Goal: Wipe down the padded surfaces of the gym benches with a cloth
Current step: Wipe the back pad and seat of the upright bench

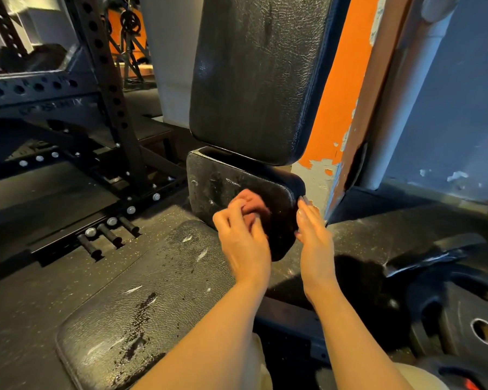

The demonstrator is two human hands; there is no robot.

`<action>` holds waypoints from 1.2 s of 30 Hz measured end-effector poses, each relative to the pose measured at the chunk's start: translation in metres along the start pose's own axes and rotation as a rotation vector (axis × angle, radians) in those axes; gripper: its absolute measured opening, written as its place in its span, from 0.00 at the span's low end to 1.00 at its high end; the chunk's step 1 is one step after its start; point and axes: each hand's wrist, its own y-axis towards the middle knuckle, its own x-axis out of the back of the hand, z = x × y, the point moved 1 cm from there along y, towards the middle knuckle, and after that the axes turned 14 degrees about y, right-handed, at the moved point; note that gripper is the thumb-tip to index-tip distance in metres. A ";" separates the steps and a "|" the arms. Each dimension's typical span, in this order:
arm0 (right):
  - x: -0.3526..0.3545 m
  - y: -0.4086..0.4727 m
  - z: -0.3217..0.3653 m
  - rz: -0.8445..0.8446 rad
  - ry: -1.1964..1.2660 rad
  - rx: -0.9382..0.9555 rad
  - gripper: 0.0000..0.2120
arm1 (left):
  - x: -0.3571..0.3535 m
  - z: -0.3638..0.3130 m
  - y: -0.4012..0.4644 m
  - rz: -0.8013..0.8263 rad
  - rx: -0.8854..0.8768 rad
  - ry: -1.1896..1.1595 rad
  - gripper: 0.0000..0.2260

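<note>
A black padded seat pad sits tilted below a tall upright black back pad. My left hand grips a bunched reddish-brown cloth and presses it against the seat pad's face. With fingers straight, my right hand lies flat along the right edge of that same pad. Closer to me lies a second black pad, scuffed white and torn in its middle.
A black perforated rack upright and its bolted base stand at the left. Black weight plates lie on the floor at the right. An orange and blue wall with peeling paint rises behind the bench.
</note>
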 end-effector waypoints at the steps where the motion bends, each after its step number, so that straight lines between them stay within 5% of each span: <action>1: 0.000 0.000 0.000 0.000 0.010 0.003 0.20 | -0.001 -0.004 -0.003 -0.018 -0.156 -0.029 0.14; 3: 0.000 0.000 -0.002 -0.001 0.023 0.006 0.19 | -0.005 -0.008 -0.008 0.042 -0.317 -0.020 0.17; 6: -0.001 -0.001 -0.004 0.005 -0.009 0.012 0.23 | -0.012 -0.003 -0.010 0.142 -0.315 0.049 0.17; 11: 0.000 -0.001 -0.003 0.005 -0.023 0.007 0.28 | -0.008 0.002 -0.004 0.137 0.246 0.075 0.08; 14: -0.001 -0.002 -0.002 0.018 0.003 0.003 0.22 | -0.006 -0.009 -0.006 0.007 -0.070 -0.100 0.13; 21: -0.003 -0.002 -0.007 0.009 -0.046 0.024 0.18 | -0.002 0.006 -0.002 0.235 -0.435 -0.054 0.18; 24: -0.004 -0.003 -0.009 0.009 -0.041 0.022 0.17 | -0.001 0.010 -0.008 0.410 -0.328 0.063 0.17; 27: -0.003 -0.004 -0.008 0.010 -0.040 -0.002 0.23 | 0.001 0.002 -0.013 0.267 0.008 0.034 0.12; 30: -0.001 -0.006 -0.006 0.028 0.005 -0.014 0.22 | 0.002 -0.009 -0.009 -0.063 -0.145 -0.096 0.12; 33: 0.001 -0.006 -0.003 0.026 0.017 -0.018 0.20 | -0.005 -0.013 -0.010 0.039 -0.344 -0.129 0.15; 36: 0.001 -0.006 -0.003 0.030 0.012 -0.022 0.20 | -0.011 -0.004 -0.012 0.154 -0.268 -0.027 0.18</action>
